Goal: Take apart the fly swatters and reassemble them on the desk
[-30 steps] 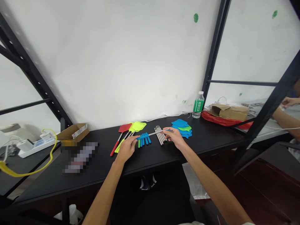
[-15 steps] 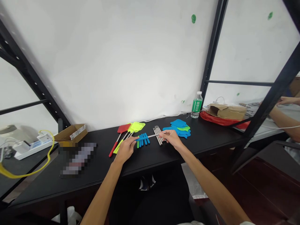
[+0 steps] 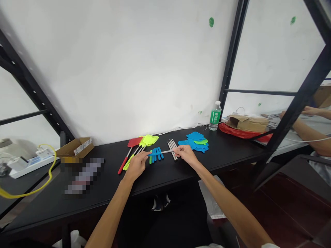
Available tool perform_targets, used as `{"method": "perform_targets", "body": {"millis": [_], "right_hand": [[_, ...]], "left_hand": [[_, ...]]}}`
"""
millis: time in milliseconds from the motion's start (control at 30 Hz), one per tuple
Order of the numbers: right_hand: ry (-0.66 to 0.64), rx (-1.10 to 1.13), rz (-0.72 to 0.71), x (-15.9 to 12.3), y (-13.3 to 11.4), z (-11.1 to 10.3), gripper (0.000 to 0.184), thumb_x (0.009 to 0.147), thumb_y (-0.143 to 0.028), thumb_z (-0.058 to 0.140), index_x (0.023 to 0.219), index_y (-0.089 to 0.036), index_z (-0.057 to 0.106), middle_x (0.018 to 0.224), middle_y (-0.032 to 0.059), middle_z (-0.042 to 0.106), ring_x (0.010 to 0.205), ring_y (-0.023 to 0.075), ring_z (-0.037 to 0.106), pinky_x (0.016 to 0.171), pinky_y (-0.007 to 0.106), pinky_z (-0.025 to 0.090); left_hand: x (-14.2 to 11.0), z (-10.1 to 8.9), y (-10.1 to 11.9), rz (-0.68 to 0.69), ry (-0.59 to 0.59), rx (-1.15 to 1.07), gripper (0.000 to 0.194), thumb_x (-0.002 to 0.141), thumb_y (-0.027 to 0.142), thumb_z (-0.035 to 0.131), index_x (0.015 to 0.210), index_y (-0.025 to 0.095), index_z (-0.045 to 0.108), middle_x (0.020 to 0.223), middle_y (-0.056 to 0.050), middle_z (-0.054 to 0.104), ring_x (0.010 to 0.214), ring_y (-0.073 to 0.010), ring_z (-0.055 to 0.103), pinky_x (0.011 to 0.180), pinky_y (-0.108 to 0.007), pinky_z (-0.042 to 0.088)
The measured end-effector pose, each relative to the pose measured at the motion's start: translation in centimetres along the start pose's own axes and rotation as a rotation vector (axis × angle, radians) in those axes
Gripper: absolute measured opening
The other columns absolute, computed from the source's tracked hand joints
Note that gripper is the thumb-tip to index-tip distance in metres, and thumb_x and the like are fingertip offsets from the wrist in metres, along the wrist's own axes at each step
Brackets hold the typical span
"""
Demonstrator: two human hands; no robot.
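Note:
My left hand [image 3: 137, 164] is closed around a blue handle [image 3: 153, 153]. A thin metal rod [image 3: 166, 151] runs from the handle's right end, and my right hand [image 3: 186, 154] pinches that rod. Under them lie several loose blue handles [image 3: 159, 156] and a green handle [image 3: 150, 159], side by side. Several metal rods [image 3: 171, 145] rest by my right fingers, partly covered. Blue fly swatter heads [image 3: 195, 136] are piled beyond my right hand, a green head [image 3: 201, 142] among them. Beyond my left hand lie a red fly swatter [image 3: 134, 142] and yellow fly swatters [image 3: 150, 140].
The black table [image 3: 113, 186] stands against a white wall. An open cardboard box [image 3: 84, 150] and a blurred-out object are at the left, near a power strip [image 3: 33, 164]. A water bottle [image 3: 215, 117] stands at the back right. Past the frame, another person's arm [image 3: 310, 136] shows.
My right hand has moved left along the rod, closer to my left hand, uncovering more of the blue heads. My left hand keeps its grip on the handle. The view has shifted slightly.

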State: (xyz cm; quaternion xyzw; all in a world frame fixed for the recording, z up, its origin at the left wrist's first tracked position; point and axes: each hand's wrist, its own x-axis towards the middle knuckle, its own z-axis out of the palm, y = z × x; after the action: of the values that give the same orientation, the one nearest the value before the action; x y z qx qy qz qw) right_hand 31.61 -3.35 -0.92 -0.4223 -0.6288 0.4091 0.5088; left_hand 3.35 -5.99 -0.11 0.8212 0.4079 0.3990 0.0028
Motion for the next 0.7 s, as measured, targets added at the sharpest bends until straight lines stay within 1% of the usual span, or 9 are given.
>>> {"method": "perform_targets", "body": {"millis": [100, 200, 267, 400, 467, 567, 700], "right_hand": [[-0.044, 0.010, -0.014, -0.2, -0.2, 0.6, 0.042, 0.078, -0.056, 0.066, 0.070, -0.015, 0.070, 0.066, 0.0081, 0.070, 0.054, 0.0131, 0.057, 0.046, 0.021, 0.038], [-0.089, 0.017, -0.025, -0.3, -0.6, 1.4, 0.044, 0.079, -0.058, 0.063, 0.077, -0.015, 0.072, 0.071, 0.0092, 0.072, 0.053, 0.0125, 0.057, 0.045, 0.021, 0.039], [-0.081, 0.019, -0.031, -0.2, -0.9, 1.7, 0.046, 0.081, -0.059, 0.060, 0.079, -0.015, 0.072, 0.074, 0.0097, 0.073, 0.052, 0.0121, 0.056, 0.044, 0.021, 0.039], [-0.016, 0.032, -0.051, -0.1, -1.2, 1.3, 0.042, 0.080, -0.056, 0.061, 0.087, -0.017, 0.073, 0.081, 0.0083, 0.074, 0.054, 0.0131, 0.057, 0.044, 0.022, 0.039], [-0.001, -0.005, -0.068, -0.2, -1.2, 0.9, 0.039, 0.080, -0.054, 0.062, 0.084, -0.017, 0.074, 0.080, 0.0076, 0.074, 0.056, 0.0140, 0.058, 0.048, 0.023, 0.042], [0.009, -0.103, -0.107, -0.3, -1.1, 0.6, 0.036, 0.083, -0.050, 0.060, 0.079, -0.017, 0.075, 0.076, 0.0068, 0.074, 0.057, 0.0151, 0.060, 0.054, 0.025, 0.044], [0.011, -0.230, -0.148, -0.3, -0.9, 0.5, 0.038, 0.087, -0.047, 0.056, 0.072, -0.018, 0.076, 0.063, 0.0049, 0.070, 0.054, 0.0154, 0.059, 0.054, 0.024, 0.041]], "left_hand": [[0.2, 0.1, 0.9, -0.014, -0.015, 0.038, 0.032, 0.097, 0.032, 0.045, 0.121, 0.024, 0.064, 0.103, -0.006, 0.068, 0.092, -0.0198, 0.065, 0.081, -0.032, 0.051], [0.3, 0.2, 1.6, -0.016, -0.065, 0.090, 0.030, 0.096, 0.039, 0.047, 0.114, 0.026, 0.068, 0.090, -0.004, 0.067, 0.082, -0.0181, 0.064, 0.072, -0.028, 0.049], [0.3, 0.1, 1.5, -0.023, -0.054, 0.097, 0.030, 0.097, 0.040, 0.047, 0.108, 0.025, 0.070, 0.085, -0.004, 0.065, 0.079, -0.0174, 0.063, 0.069, -0.027, 0.048], [0.2, 0.1, 1.0, -0.008, -0.006, 0.071, 0.031, 0.097, 0.041, 0.046, 0.105, 0.023, 0.070, 0.086, -0.005, 0.065, 0.080, -0.0181, 0.063, 0.070, -0.028, 0.048], [0.2, 0.1, 0.8, -0.003, -0.004, 0.060, 0.030, 0.097, 0.040, 0.047, 0.105, 0.023, 0.070, 0.085, -0.005, 0.065, 0.080, -0.0182, 0.062, 0.070, -0.028, 0.048], [0.2, 0.2, 0.8, 0.004, -0.007, 0.042, 0.029, 0.096, 0.038, 0.048, 0.105, 0.023, 0.070, 0.084, -0.005, 0.064, 0.079, -0.0177, 0.062, 0.070, -0.028, 0.048], [0.1, 0.3, 1.0, 0.024, -0.011, 0.049, 0.029, 0.097, 0.037, 0.048, 0.106, 0.023, 0.071, 0.082, -0.004, 0.063, 0.077, -0.0168, 0.061, 0.071, -0.029, 0.047]]}}
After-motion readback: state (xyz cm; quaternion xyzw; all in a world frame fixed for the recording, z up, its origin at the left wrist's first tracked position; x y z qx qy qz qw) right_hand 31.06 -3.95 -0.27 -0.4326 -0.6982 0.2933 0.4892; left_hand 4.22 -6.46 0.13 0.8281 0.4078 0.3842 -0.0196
